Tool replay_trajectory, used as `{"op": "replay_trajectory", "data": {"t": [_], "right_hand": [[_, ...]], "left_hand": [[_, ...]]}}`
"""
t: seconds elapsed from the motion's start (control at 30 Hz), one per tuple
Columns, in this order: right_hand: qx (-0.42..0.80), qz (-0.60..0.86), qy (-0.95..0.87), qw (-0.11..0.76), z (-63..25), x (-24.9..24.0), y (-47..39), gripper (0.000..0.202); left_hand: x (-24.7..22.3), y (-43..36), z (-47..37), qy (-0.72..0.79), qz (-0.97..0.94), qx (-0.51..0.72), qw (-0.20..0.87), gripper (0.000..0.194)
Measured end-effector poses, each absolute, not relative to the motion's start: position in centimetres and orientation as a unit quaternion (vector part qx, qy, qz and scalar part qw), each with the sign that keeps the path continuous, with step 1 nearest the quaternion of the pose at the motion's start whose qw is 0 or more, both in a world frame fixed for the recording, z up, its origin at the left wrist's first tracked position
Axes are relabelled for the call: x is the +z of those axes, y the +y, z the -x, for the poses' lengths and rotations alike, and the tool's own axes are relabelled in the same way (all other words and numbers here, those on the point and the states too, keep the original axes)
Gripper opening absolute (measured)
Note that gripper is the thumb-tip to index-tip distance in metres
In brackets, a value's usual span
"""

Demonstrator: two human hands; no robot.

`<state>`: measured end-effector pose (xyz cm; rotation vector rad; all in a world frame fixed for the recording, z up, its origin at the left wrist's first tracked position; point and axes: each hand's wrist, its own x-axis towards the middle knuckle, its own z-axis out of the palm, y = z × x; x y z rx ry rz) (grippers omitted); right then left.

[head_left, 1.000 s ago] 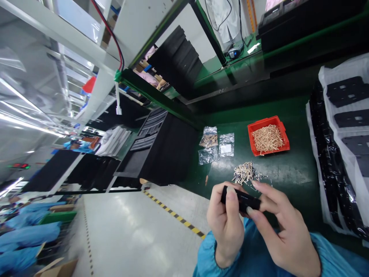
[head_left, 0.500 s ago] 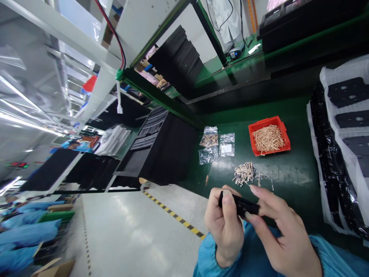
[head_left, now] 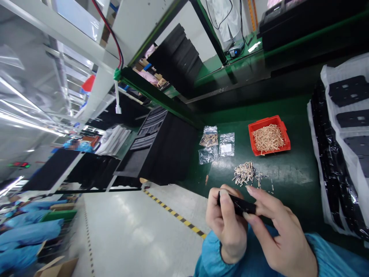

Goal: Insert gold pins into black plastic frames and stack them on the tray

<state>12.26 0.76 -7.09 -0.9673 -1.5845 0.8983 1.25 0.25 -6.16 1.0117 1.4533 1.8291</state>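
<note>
A small black bar-shaped part (head_left: 240, 204) is held between my hands, above the front edge of the green table. My left hand (head_left: 226, 223) is wrapped round its left end, thumb on top. At its right end my right hand (head_left: 278, 227) pinches the part with thumb and fingers, the index finger raised a little. Just beyond the hands lies a loose pile of small pale and dark pieces (head_left: 243, 173), a few of them scattered to its right. Farther back, a red tray (head_left: 269, 152) holds many thin tan pieces.
Clear plastic bags (head_left: 226, 145) lie left of the tray on the green table (head_left: 296, 154). Wrapped black panels (head_left: 350, 115) stand at the right, a black foam crate (head_left: 170, 150) at the left. People in blue (head_left: 37, 231) are at the far left.
Both hands and the black part have shifted very slightly; the right hand has moved a little left. The grip looks the same.
</note>
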Motion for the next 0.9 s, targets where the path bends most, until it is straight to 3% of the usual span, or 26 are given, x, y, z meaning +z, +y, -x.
{"op": "replay_trajectory", "data": {"t": [0.33, 0.6, 0.7, 0.9], "right_hand": [[0.390, 0.397, -0.645, 0.523, -12.1, -7.5, 0.6, 0.049], [0.623, 0.378, -0.479, 0.489, -12.9, -7.0, 0.9, 0.042], [0.688, 0.379, -0.410, 0.464, -13.2, -6.4, 0.8, 0.044], [0.707, 0.360, -0.382, 0.475, -13.4, -5.8, 0.5, 0.042]], "left_hand": [[-6.0, 0.6, -1.6, 0.540, -0.366, 0.696, 0.299, 0.036], [-3.3, 0.3, -0.3, 0.556, -0.412, 0.607, 0.390, 0.038], [-2.9, -0.3, 0.4, 0.563, -0.434, 0.573, 0.408, 0.028], [-2.6, -0.7, 0.9, 0.533, -0.416, 0.552, 0.487, 0.024]]}}
